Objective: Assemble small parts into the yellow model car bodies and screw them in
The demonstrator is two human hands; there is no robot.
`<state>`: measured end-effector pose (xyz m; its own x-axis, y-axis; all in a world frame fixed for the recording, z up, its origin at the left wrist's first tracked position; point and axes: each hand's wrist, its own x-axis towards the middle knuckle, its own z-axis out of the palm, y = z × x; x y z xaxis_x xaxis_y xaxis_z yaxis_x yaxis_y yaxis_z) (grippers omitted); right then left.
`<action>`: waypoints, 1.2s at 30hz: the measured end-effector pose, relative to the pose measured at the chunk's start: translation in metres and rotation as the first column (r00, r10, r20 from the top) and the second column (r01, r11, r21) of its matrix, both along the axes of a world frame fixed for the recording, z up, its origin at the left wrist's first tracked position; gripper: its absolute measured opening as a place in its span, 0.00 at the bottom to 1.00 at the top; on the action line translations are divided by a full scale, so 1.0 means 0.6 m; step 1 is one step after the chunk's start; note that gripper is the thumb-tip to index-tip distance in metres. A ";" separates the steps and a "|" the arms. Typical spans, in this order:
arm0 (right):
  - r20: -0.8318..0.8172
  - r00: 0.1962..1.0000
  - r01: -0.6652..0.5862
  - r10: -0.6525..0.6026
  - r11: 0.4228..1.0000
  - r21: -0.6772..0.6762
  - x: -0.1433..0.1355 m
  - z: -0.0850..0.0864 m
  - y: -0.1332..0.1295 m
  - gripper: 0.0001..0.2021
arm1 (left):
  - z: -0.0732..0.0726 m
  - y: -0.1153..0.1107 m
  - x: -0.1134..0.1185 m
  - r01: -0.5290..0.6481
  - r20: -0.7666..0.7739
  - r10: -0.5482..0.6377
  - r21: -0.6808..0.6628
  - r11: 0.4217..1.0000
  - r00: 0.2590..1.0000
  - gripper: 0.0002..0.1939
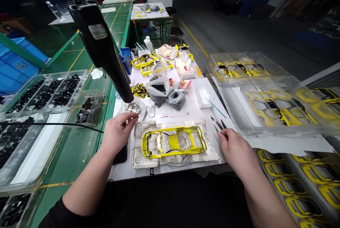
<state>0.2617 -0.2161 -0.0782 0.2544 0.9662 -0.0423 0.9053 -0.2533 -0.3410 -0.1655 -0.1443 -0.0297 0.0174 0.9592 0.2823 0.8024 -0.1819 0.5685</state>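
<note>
Head view, glossy yellow frame (174, 142) on chalky block (138, 162), right hand (237, 150) gripping pointed tweezers (221, 125), left hand (116, 131) pinched, contents unclear

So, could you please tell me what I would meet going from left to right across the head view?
Blue bin, small clear box of black pieces, left hand, yellow frame, dark pointed tool, right hand, rows of more yellow frames.
</note>
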 end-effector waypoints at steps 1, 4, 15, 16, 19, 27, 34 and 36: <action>-0.073 0.997 0.037 -0.036 0.999 0.015 0.002 0.005 -0.005 0.10 | 0.003 -0.010 0.003 0.004 0.020 -0.004 0.006 1.000 1.000 0.11; -0.207 0.978 0.049 -0.029 0.994 0.094 -0.001 0.027 -0.021 0.14 | 0.011 -0.035 0.012 0.017 0.078 -0.018 0.013 1.000 0.997 0.08; -0.305 0.714 -0.483 0.631 0.758 0.438 -0.146 0.101 -0.020 0.13 | 0.041 -0.089 0.039 0.248 0.306 -0.231 -0.018 0.969 0.924 0.03; -0.325 0.696 -0.486 0.641 0.753 0.445 -0.161 0.103 -0.019 0.13 | 0.044 -0.094 0.042 0.284 0.327 -0.264 -0.012 0.959 0.907 0.03; -0.379 0.675 -0.474 0.633 0.766 0.434 -0.196 0.108 -0.018 0.10 | 0.048 -0.107 0.048 0.378 0.376 -0.359 0.025 0.925 0.854 0.03; -0.477 0.626 -0.520 0.617 0.786 0.334 -0.236 0.114 -0.021 0.05 | 0.033 -0.131 0.040 0.459 0.386 -0.453 0.084 0.885 0.804 0.09; -0.485 0.622 -0.513 0.614 0.788 0.340 -0.250 0.110 -0.025 0.03 | 0.032 -0.139 0.031 0.453 0.383 -0.449 0.085 0.887 0.807 0.09; -0.482 0.621 -0.512 0.617 0.786 0.346 -0.253 0.111 -0.025 0.03 | 0.032 -0.141 0.029 0.449 0.380 -0.444 0.082 0.890 0.811 0.09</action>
<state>0.1099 -0.2308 -0.0117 -0.3621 0.9151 0.1775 0.4902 0.3489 -0.7988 -0.1481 -0.2289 -0.0107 0.3388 0.8750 0.3458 0.3561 -0.4595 0.8137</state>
